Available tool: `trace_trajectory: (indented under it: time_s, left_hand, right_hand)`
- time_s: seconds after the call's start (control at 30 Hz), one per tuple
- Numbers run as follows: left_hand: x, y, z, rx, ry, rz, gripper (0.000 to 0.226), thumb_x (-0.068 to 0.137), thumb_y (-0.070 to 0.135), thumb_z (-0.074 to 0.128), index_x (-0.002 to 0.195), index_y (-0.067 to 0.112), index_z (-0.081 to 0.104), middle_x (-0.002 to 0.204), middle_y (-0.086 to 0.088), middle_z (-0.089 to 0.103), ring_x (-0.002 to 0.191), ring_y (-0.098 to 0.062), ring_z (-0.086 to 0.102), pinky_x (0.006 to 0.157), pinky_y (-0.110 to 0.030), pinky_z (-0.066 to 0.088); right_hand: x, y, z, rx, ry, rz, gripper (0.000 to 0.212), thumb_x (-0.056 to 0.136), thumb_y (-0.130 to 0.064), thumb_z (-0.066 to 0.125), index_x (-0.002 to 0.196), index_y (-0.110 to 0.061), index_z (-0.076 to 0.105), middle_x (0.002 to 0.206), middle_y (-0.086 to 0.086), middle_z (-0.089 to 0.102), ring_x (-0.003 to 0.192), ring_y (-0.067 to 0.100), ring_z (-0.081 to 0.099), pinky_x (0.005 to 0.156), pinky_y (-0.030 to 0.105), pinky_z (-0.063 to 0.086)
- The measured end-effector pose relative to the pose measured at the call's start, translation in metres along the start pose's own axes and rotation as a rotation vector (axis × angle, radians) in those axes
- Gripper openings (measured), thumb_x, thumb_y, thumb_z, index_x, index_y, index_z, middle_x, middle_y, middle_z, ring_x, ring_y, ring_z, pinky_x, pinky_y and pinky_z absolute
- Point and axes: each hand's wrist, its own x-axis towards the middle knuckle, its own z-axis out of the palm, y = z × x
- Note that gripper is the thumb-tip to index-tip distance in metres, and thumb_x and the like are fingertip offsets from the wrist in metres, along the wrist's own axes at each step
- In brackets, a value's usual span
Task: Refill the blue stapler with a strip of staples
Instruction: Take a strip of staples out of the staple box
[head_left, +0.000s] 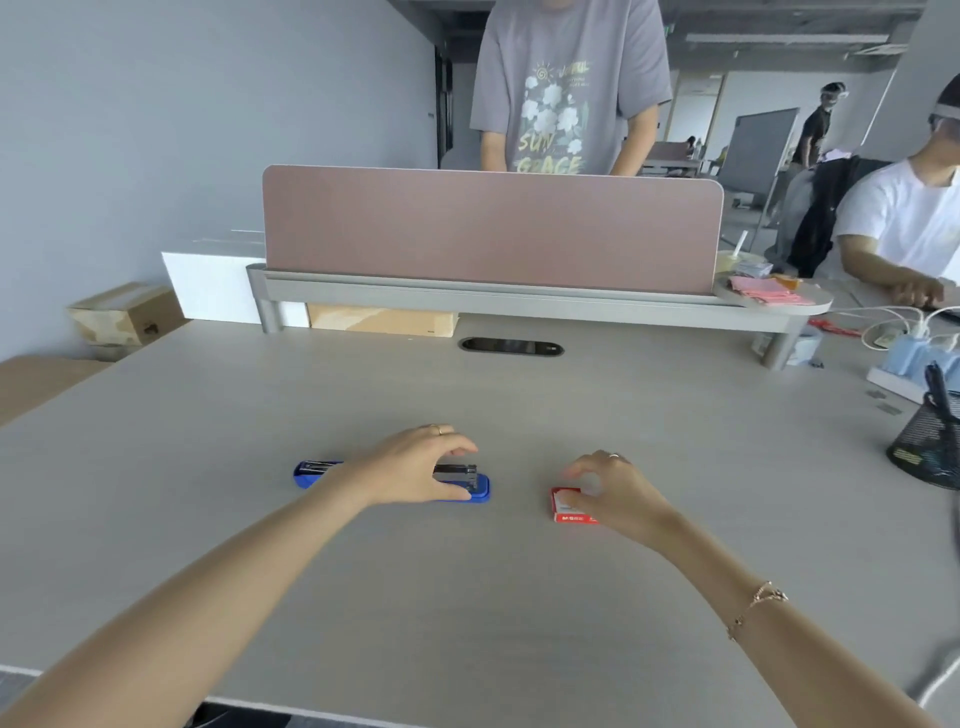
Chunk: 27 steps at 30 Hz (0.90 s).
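On the pale wood-grain surface (467, 597), centre, we list a blue plastic stapler (311, 474), metal channel showing, steadied for loading by our left hand (410, 470) in a curled grip; just beside, our right hand (613, 493), grip half-curled, touches a small red staple box (566, 512), hold uncertain.

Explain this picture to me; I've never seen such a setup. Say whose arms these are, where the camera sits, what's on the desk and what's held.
No machine here: a person works with bare hands, and the one camera sits on their head, looking forward and down, so both arms reach in from below. On the pale desk lie a blue stapler, its metal staple track showing, and a red staple box. The left hand grips the stapler. The right hand curls over the box; whether it pinches anything is unclear. A black mesh pen holder stands at the right.
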Motion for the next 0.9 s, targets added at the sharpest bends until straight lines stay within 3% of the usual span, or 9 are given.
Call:
trace_trajectory:
  time_s: [0.1,0.17,0.27,0.37,0.47,0.63,0.9]
  left_hand:
    - [0.016,0.023,0.015,0.047,-0.027,0.059,0.054,0.079,0.053,0.065,0.126,0.031,0.053,0.117,0.012,0.055,0.11,-0.007,0.052,0.087,-0.026,0.044]
    - [0.023,0.036,0.023,0.084,-0.042,0.095,0.058,0.08,0.055,0.064,0.129,0.027,0.052,0.119,0.01,0.054,0.111,-0.009,0.049,0.085,-0.021,0.038]
    - [0.032,0.052,0.036,0.063,-0.033,0.13,0.057,0.079,0.055,0.065,0.127,0.026,0.054,0.118,0.007,0.057,0.111,-0.01,0.049,0.086,-0.022,0.038]
    - [0.04,0.068,0.045,-0.005,-0.056,0.137,0.051,0.077,0.052,0.068,0.12,0.026,0.057,0.113,0.007,0.058,0.106,-0.008,0.049,0.083,-0.022,0.039]
    - [0.046,0.076,0.049,-0.059,-0.06,0.13,0.043,0.076,0.049,0.07,0.111,0.026,0.061,0.106,0.007,0.058,0.1,-0.006,0.049,0.079,-0.021,0.039]
    - [0.052,0.078,0.052,-0.105,-0.047,0.106,0.034,0.075,0.049,0.072,0.099,0.027,0.064,0.099,0.008,0.06,0.093,-0.003,0.051,0.079,-0.022,0.044]
    - [0.058,0.078,0.049,-0.076,-0.066,0.066,0.038,0.076,0.05,0.071,0.105,0.027,0.066,0.099,0.007,0.058,0.095,-0.007,0.052,0.078,-0.023,0.043]
  right_hand:
    - [-0.014,0.006,-0.012,-0.011,-0.004,-0.015,0.025,0.078,-0.025,0.07,0.093,-0.004,0.068,0.097,0.012,0.063,0.094,0.026,0.056,0.076,0.034,0.049]
    - [-0.02,0.008,-0.019,-0.034,-0.014,-0.017,0.026,0.078,-0.024,0.07,0.093,-0.003,0.069,0.099,0.017,0.065,0.087,0.024,0.055,0.079,0.033,0.047]
    - [-0.024,0.018,-0.024,-0.102,-0.037,-0.011,0.039,0.08,-0.029,0.069,0.105,0.0,0.064,0.111,0.018,0.061,0.108,0.026,0.051,0.091,0.026,0.037]
    - [-0.023,0.031,-0.021,-0.128,-0.039,0.022,0.045,0.075,-0.034,0.073,0.111,-0.01,0.062,0.116,0.01,0.057,0.119,0.023,0.043,0.097,0.03,0.039]
    - [-0.021,0.043,-0.017,-0.047,-0.004,0.059,0.043,0.068,-0.036,0.078,0.107,-0.021,0.064,0.106,0.002,0.06,0.111,0.019,0.048,0.089,0.028,0.044]
    - [-0.018,0.046,-0.013,0.003,0.013,0.025,0.037,0.07,-0.028,0.076,0.103,-0.019,0.064,0.098,0.001,0.066,0.098,0.018,0.053,0.082,0.027,0.044]
    - [-0.009,0.055,-0.01,0.065,0.021,0.009,0.03,0.07,-0.022,0.078,0.098,-0.016,0.067,0.088,-0.002,0.062,0.09,0.017,0.061,0.068,0.013,0.042]
